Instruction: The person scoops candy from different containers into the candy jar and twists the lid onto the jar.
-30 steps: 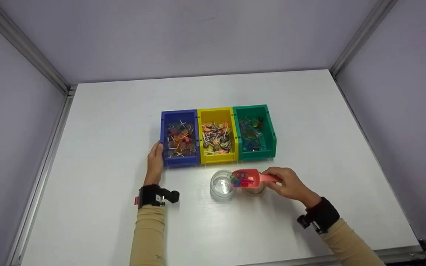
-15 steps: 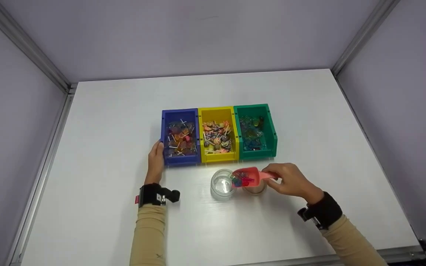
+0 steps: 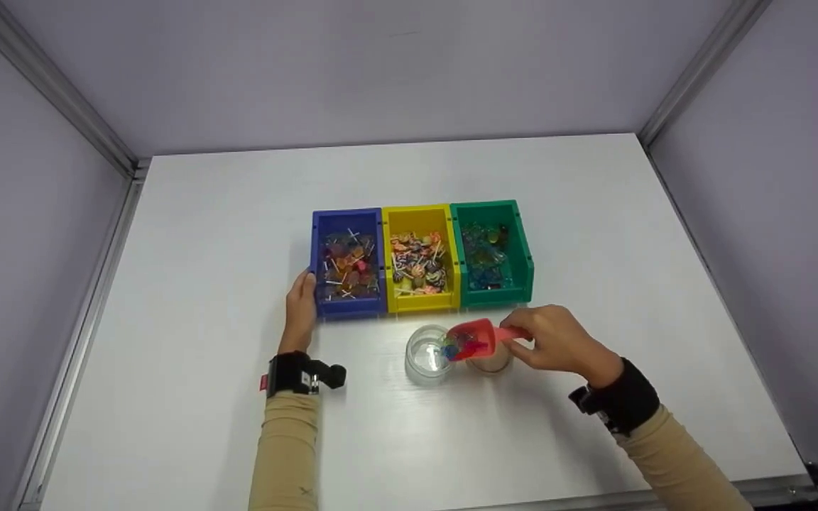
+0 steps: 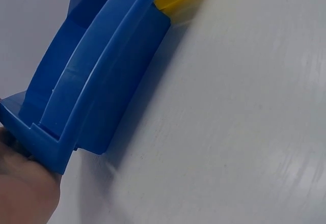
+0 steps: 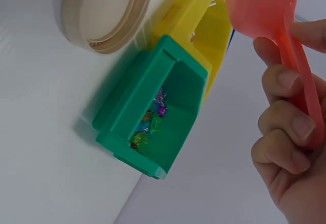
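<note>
In the head view my right hand (image 3: 558,341) grips the handle of a pink scoop (image 3: 476,339), fingers curled round it as the right wrist view shows. Colourful wrapped candies (image 3: 455,348) lie toward its lip, which tilts over the rim of a clear glass jar (image 3: 427,362). Partly under the scoop lies a round beige lid (image 5: 74,18). My left hand (image 3: 300,312) rests against the left side of a blue bin (image 3: 348,309) of lollipops, near its front corner; some of its fingers are hidden in the left wrist view.
A yellow bin (image 3: 423,304) of striped lollipops and a green bin (image 3: 498,297) of wrapped candies stand joined beside the blue one. All sit on a white table (image 3: 224,234) enclosed by grey walls (image 3: 395,71).
The pink scoop has tipped further down toward the jar, and its candies have slid to the lip. My right hand has risen slightly. The left hand stays at the blue bin.
</note>
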Motion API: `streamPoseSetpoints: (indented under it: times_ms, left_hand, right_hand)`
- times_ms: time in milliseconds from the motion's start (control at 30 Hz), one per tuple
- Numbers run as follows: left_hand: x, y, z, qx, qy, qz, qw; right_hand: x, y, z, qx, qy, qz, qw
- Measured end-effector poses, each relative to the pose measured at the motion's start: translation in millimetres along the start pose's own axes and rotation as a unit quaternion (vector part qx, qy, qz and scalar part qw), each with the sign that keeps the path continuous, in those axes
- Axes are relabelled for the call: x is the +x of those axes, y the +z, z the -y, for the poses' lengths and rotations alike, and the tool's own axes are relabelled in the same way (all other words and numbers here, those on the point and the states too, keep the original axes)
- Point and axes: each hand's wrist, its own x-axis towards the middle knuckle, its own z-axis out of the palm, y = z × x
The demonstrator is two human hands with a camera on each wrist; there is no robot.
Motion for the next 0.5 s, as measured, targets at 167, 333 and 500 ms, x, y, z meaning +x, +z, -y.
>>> streamPoseSetpoints:
  times_ms: [167,333,500]
  left_hand:
    - [0.2,0.9,0.9,-0.003,0.003,-0.001,1.0000]
    - [1.4,0.6,2.7,-0.007,0.016,-0.005,0.9998]
    - [1.4,0.7,2.6,-0.015,0.018,-0.002,0.9997]
  right_hand:
    - [4.9,-8.2,6.7,-0.018,0.002,0.018,1.000]
    - [6.5,-11.3,8.8,-0.020,0.005,0.025,0.999]
    - [5.5,-10.8,9.1,-0.029,-0.003,0.017,0.999]
